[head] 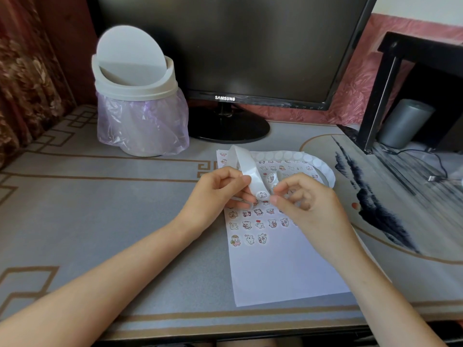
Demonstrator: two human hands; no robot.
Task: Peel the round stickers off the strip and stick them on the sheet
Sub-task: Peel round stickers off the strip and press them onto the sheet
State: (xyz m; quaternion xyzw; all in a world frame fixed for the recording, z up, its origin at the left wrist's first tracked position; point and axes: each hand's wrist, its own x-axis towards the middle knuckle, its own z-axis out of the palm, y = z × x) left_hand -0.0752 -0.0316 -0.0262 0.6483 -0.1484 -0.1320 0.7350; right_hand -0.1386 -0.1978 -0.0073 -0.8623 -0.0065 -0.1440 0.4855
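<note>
In the middle of the frame the left hand [220, 194] pinches the white backing strip [246, 169] between thumb and curled fingers. The strip is lifted off the desk, loops up and back, and then trails right along the top edge of the sheet [283, 266]. At the strip's near end sits one round sticker [262, 195] with a cartoon print. The right hand [303, 199] has its thumb and forefinger tips pressed together at the right edge of this sticker, apparently picking at it to lift it free; whether the edge has come loose is too small to tell. The white sheet lies flat on the patterned desk mat [105, 196], below and partly under both hands. Its upper half is filled with rows of placed stickers [259, 224], and the lowest row [249, 239] holds only three, at its left end. The lower half of the sheet is bare. The job looks about half done: finish that row, then fill the space below. The trailing strip shows pale circles, but I cannot tell whether they are stickers.
</note>
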